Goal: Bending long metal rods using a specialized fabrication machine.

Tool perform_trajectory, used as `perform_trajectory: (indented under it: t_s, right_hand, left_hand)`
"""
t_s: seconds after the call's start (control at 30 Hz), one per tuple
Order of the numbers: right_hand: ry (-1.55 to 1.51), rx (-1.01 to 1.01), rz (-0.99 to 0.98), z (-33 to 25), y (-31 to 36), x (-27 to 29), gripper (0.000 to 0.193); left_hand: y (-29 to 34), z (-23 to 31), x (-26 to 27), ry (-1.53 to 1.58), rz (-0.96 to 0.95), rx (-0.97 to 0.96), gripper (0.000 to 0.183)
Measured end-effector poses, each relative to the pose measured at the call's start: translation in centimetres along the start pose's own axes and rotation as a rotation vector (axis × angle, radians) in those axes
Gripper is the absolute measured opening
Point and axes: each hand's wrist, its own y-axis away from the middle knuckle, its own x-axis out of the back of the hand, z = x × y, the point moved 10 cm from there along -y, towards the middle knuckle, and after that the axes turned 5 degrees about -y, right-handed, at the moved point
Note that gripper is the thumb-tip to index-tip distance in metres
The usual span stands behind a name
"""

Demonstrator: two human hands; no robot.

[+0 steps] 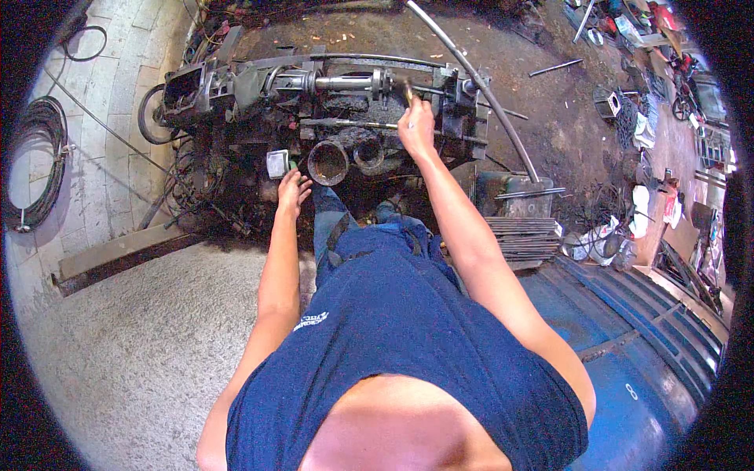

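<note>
As we stand over a dark, grimy machine in a cluttered workshop, the head camera looks down on our two bare hands. Our right hand reaches over the machine's right half, its fingers closed around a small tool whose blurred tip lies just beside the right end of a bright metal shaft. Our left hand is lower, at the machine's near edge, its fingers curled close to a small green object and just below a pale square box; we cannot tell whether they grip either one. Between our hands, two round tubes sit side by side, open ends up. A long metal pipe slants past the machine's right end, above a stack of flat metal strips. At far left, a coil of black cable rests against pale blocks; at lower right, a blue metal panel spreads beside our navy shirt.
</note>
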Motion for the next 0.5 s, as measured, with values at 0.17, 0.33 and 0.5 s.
perform_trajectory:
  t_s: [0.17, 0.33, 0.5]
  right_hand:
    - [-0.004, 0.091, -0.105, -1.3, 4.2, 0.1, 0.035]
    - [-0.056, -0.037, -0.164, 3.0, 8.0, 1.1, 0.033]
    - [-0.110, -0.184, -0.171, 4.7, 9.4, 2.3, 0.032]
  left_hand:
    - [-0.1, -0.6, 0.4, 0.015, 0.002, 0.011, 0.040]
    - [-0.2, -0.3, 0.1, 0.024, -0.005, -0.010, 0.040]
    - [-0.7, -0.5, 0.4, 0.010, 0.014, -0.003, 0.039]
